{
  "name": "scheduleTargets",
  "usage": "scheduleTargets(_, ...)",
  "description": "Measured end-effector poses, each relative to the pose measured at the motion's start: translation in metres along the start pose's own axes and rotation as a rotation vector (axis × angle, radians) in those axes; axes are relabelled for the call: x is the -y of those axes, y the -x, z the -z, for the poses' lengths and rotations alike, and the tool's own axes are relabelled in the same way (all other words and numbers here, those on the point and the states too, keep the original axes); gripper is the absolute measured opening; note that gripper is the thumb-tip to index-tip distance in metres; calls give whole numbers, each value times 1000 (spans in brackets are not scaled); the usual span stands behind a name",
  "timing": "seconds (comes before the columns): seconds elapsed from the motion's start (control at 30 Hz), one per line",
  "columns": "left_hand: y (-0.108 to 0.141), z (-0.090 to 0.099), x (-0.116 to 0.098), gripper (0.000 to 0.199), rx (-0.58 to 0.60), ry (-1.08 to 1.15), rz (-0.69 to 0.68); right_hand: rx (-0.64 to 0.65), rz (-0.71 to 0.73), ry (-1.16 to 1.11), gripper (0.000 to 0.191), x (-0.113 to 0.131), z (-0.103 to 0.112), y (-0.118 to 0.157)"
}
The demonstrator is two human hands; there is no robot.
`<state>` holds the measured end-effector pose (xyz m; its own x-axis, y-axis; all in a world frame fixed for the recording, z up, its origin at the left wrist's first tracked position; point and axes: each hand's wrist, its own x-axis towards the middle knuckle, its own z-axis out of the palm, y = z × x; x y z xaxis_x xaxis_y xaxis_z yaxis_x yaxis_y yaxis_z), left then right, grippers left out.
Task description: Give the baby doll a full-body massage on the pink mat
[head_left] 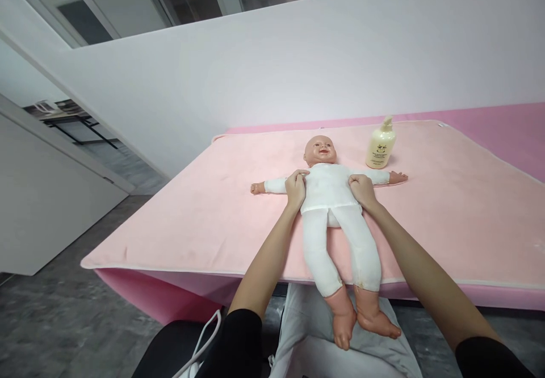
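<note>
A baby doll (332, 188) in a white cloth body lies face up, its head toward the wall and its arms spread to both sides. Its bare feet hang past the front edge of the table. My left hand (296, 189) is closed at the side of the doll's chest, just below its outstretched arm. On the other side of the chest, my right hand (361, 189) is closed in the same way. Both hands press against the white cloth, and some fingertips are hidden. A cream pump bottle (381, 144) stands upright behind the doll's arm, on my right.
A pale pink mat (191, 213) covers the table, over a darker pink cover (489, 134). Behind it rises a white wall (298, 71). A white cable (202, 347) runs beside my left sleeve. At far left stands a white door (51, 190).
</note>
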<state>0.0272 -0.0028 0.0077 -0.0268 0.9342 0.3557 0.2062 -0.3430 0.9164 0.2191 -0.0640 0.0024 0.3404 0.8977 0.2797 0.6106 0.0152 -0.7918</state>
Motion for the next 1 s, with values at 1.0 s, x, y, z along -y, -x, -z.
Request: scheduleTargets(1.0, -1, -1, 1, 22, 23, -98, 2, 26, -6, 7, 11, 1, 2, -1)
